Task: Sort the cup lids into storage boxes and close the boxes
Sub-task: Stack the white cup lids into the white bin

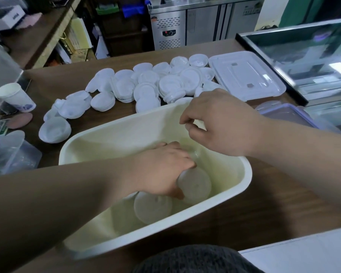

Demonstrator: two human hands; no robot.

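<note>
1. Grip: my left hand (161, 170) is down inside the cream storage box (246, 174). Its fingers are curled round a stack of translucent lids (195, 184), which stands on edge near the box's right end.
2. My right hand (220, 123) hangs over the far rim, just above my left fingertips, with thumb and forefinger pinched together. Something pale shows under them, but I can't tell whether it's a lid or the box wall.
3. Risk: I hold the stack from one side only. If I let go before it leans on the wall, it likely fans out or tips onto the loose translucent lid (153, 207) beside it on the box floor.
4. Risk: my hands are stacked close. Pulling the left one out could bump the right, or drag the box along the wooden counter (283, 203).
5. Risk: mixed types. The pile of white cup lids (156, 85) sits just beyond the far rim, so a careless sweep could knock some in.
6. Containers:
   - Cream box: only translucent lids visible, and most of the floor is bare.
   - White box lid (246, 75): lies off at far right, so nothing is closed yet.
   - Clear box with purple clips (289, 115): behind my right wrist, contents unreadable.
</note>
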